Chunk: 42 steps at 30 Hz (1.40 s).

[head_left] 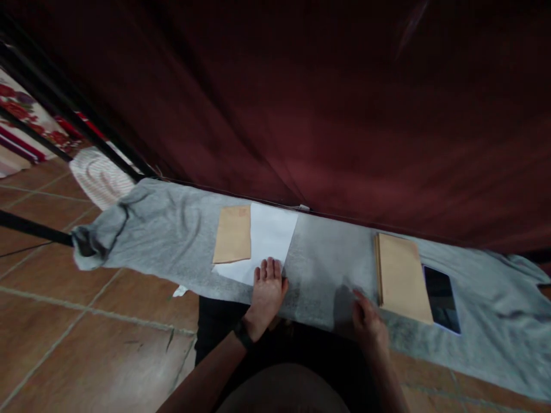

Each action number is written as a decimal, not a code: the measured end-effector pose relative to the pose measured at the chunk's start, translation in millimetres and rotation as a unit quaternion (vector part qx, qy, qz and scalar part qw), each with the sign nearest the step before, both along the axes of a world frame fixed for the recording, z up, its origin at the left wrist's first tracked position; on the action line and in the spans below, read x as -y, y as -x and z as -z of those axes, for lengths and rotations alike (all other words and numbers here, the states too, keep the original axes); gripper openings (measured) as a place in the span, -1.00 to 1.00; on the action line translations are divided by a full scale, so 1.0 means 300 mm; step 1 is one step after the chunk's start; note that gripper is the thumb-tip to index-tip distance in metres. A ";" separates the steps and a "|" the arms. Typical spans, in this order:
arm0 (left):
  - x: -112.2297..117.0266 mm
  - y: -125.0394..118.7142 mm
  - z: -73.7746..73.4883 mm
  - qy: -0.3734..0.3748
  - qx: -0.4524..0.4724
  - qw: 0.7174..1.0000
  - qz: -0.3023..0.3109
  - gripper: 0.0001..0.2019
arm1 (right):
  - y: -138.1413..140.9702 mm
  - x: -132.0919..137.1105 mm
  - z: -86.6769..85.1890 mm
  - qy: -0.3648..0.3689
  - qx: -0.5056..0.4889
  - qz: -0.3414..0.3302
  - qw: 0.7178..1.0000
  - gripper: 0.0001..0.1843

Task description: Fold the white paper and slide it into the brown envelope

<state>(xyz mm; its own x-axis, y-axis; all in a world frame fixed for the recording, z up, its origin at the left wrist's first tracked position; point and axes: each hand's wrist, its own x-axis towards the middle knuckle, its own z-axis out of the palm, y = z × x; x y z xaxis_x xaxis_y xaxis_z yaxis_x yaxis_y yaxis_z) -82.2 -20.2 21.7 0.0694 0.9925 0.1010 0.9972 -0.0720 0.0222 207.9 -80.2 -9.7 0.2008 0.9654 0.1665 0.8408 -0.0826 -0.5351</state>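
My left hand (267, 291) lies flat, fingers together and stretched out, on the near corner of a white sheet of paper (269, 235). A single brown envelope (233, 234) rests on the left part of that sheet. My right hand (368, 321) hovers over the grey cloth (327, 258), fingers loosely curled and blurred, just left of a stack of brown envelopes (402, 275). Nothing shows in either hand.
A dark phone or tablet (441, 298) lies right of the envelope stack. The grey cloth covers a narrow table. A dark red curtain (301, 103) hangs right behind it. Terracotta floor tiles (64, 332) and a black metal frame (51, 97) are to the left.
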 end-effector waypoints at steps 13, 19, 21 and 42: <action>-0.081 0.032 -0.136 0.048 0.005 0.999 -0.020 -0.75 | 0.053 -0.028 0.011 -0.002 0.082 0.012 0.997 -0.55; -0.037 -0.073 -0.199 0.030 0.048 0.998 0.036 -0.69 | 0.038 -0.058 -0.003 0.039 -0.092 0.005 0.995 -0.47; 0.003 -0.145 -0.194 0.039 0.070 0.994 0.075 -0.62 | 0.050 -0.076 -0.018 0.069 -0.193 0.003 0.979 -0.39; -0.047 0.020 -0.037 -0.011 0.154 0.988 -0.015 -0.55 | 0.041 -0.298 0.000 0.003 -0.284 -0.004 0.959 -0.49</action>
